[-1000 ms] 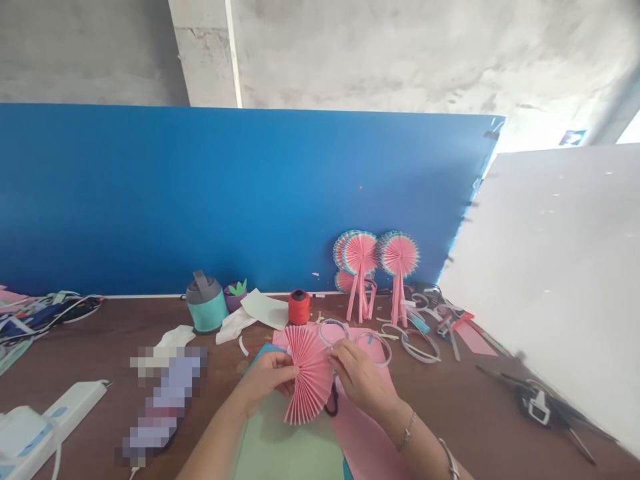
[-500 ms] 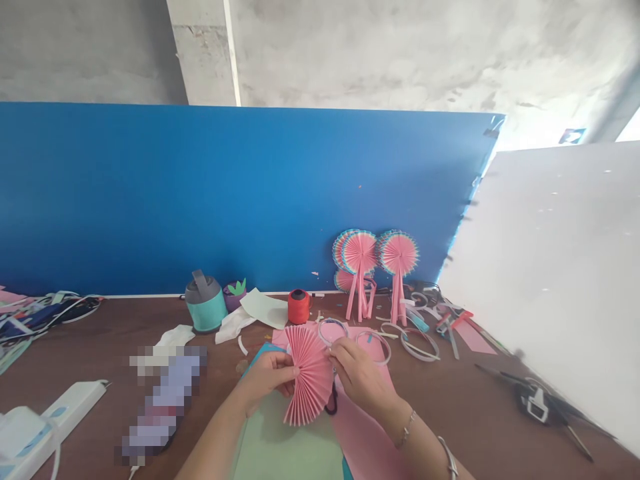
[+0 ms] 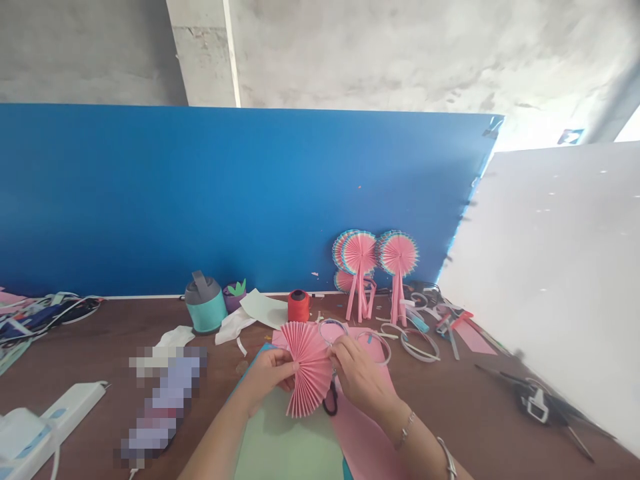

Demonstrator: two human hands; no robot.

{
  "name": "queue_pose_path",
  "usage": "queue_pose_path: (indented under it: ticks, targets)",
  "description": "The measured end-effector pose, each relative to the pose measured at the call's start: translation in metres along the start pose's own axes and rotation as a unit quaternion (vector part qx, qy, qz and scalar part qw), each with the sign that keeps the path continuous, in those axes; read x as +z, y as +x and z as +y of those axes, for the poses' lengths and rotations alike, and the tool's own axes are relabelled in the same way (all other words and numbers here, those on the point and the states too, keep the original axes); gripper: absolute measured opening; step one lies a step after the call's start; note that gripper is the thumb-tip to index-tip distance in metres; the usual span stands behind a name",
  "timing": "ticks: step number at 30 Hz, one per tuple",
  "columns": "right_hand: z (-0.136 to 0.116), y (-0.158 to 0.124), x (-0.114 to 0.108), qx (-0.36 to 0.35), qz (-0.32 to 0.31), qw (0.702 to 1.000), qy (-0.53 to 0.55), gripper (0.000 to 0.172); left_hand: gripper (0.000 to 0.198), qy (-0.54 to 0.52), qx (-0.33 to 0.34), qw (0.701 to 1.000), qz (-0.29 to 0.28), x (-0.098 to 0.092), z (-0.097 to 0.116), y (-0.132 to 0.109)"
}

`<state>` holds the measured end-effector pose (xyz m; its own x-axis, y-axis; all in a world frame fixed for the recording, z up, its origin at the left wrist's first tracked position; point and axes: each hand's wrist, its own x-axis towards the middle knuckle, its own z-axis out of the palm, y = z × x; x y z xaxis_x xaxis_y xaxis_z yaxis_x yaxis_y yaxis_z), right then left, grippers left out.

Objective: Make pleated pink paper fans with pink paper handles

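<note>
A pleated pink paper fan (image 3: 307, 377) is spread into a half-round above the green paper (image 3: 287, 440). My left hand (image 3: 269, 375) pinches it at the gathered middle, thumb on top. At the fan's curved right edge, my right hand (image 3: 357, 370) is closed with fingertips on the pleats. The fingertips of that hand are partly hidden. Beneath the fan and right hand lies pink paper (image 3: 367, 427), and a black loop (image 3: 331, 399), perhaps a scissor handle, shows between them.
A red thread spool (image 3: 299, 307) stands behind the fan. Finished pink fans (image 3: 361, 253) lean against the blue partition (image 3: 240, 193). Tape rings and paper strips (image 3: 420, 345) lie to the right, near a black tool (image 3: 535, 403). On the left are a teal container (image 3: 207, 310) and a power strip (image 3: 65, 417).
The fan has tilted slightly, its lower edge rising and its top shifting left. Both hands keep their hold and have barely moved.
</note>
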<state>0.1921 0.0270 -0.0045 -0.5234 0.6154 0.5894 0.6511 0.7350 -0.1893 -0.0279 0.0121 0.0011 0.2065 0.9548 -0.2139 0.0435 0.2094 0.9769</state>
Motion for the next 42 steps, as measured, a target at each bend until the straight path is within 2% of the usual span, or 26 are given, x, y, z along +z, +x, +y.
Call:
queue_pose_path:
  ticks: [4, 10, 23, 32, 38, 42]
  targets:
    - [-0.004, 0.003, -0.006, -0.010, 0.008, 1.000, 0.005, 0.023, 0.031, 0.004, 0.014, 1.000, 0.019, 0.000, -0.001, 0.002]
    - [-0.006, 0.003, -0.009, -0.023, 0.018, 0.999, 0.013, 0.014, 0.032, 0.018, 0.010, 1.000, 0.000, 0.000, -0.001, 0.002]
    - [-0.008, 0.000, -0.002, -0.054, -0.006, 0.998, -0.017, 0.017, 0.025, 0.029, 0.011, 0.999, -0.028, 0.005, -0.005, 0.001]
    - [-0.008, -0.002, 0.000, -0.062, 0.005, 0.998, -0.011, 0.015, 0.024, 0.015, 0.000, 1.000, -0.018, 0.009, 0.000, -0.001]
    - [-0.017, 0.001, 0.000, -0.080, 0.001, 0.997, -0.021, 0.015, 0.024, 0.017, -0.003, 0.999, -0.043, 0.014, -0.002, -0.002]
    - [-0.021, 0.003, 0.003, -0.091, -0.001, 0.996, -0.015, 0.018, 0.024, 0.008, -0.005, 0.999, -0.041, 0.018, -0.004, -0.002]
